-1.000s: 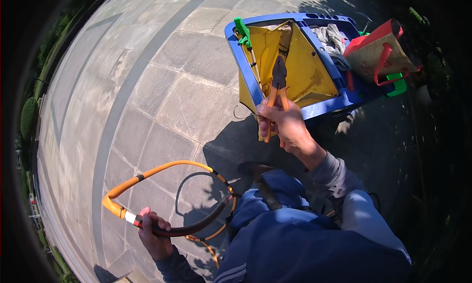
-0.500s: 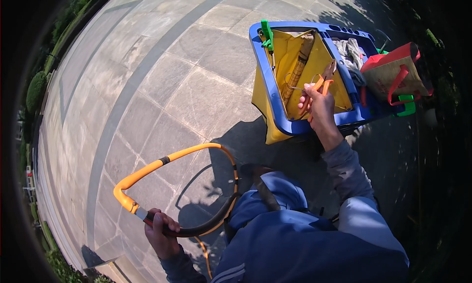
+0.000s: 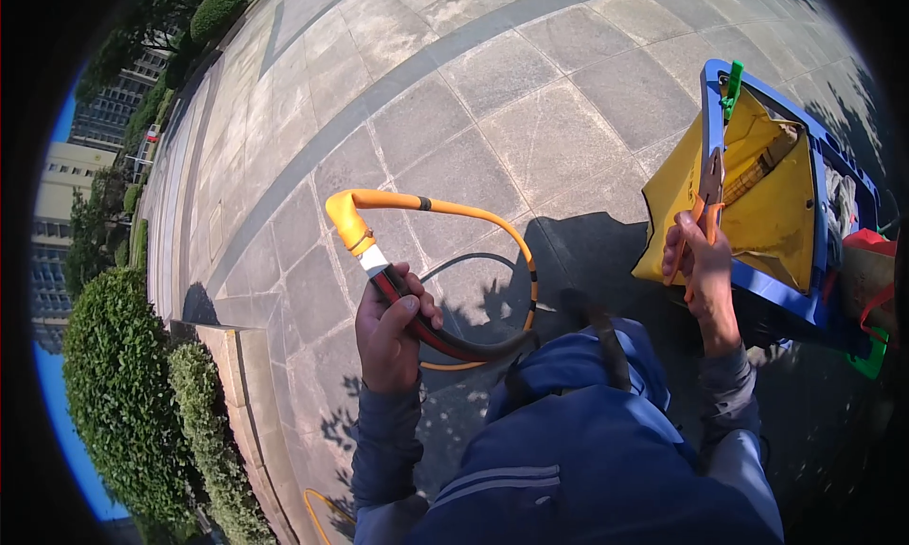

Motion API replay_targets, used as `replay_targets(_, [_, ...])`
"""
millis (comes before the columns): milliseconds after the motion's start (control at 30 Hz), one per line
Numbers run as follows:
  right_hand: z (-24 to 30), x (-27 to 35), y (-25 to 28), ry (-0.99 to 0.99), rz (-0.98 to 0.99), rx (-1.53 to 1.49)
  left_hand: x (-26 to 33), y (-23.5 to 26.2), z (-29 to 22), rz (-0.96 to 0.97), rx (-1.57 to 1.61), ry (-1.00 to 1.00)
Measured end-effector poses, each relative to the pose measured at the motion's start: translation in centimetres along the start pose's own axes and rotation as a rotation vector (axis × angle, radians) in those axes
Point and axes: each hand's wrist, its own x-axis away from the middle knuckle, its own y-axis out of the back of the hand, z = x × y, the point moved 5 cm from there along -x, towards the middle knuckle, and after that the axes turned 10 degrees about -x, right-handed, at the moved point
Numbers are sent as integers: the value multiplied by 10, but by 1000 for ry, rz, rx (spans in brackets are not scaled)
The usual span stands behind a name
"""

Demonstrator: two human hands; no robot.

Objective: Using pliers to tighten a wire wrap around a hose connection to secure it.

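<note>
My left hand is wrapped round a thick black hose with a red stripe. From its end a short white section leads into a yellow-orange hose, which bends sharply and loops round to the right, with black bands along it. A thin brownish ring circles the orange hose near the white section. In my right hand is a pair of pliers with orange handles, jaws pointing up and away from me, in front of the cart's near left rim.
A blue-framed cart with a yellow bag stands at my right; green clips and a red-and-tan bag are on it. Large stone paving surrounds me. A low stone wall and shrubs lie at the left.
The view has swung left, so the cart sits farther right. The pliers have moved from over the cart's yellow bag to its near left rim. My left hand has raised the hose end.
</note>
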Motion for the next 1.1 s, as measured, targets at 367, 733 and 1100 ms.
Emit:
replay_targets(367, [-4,72,-144,126,791,296,24,-13,-60,2,-165,-137])
replay_targets(733, [-18,82,-113,345,870,616,28,-27,-68,178,84,-131])
replay_targets(1100, [50,63,23,751,168,1071,1,-9,2,93,-26,60])
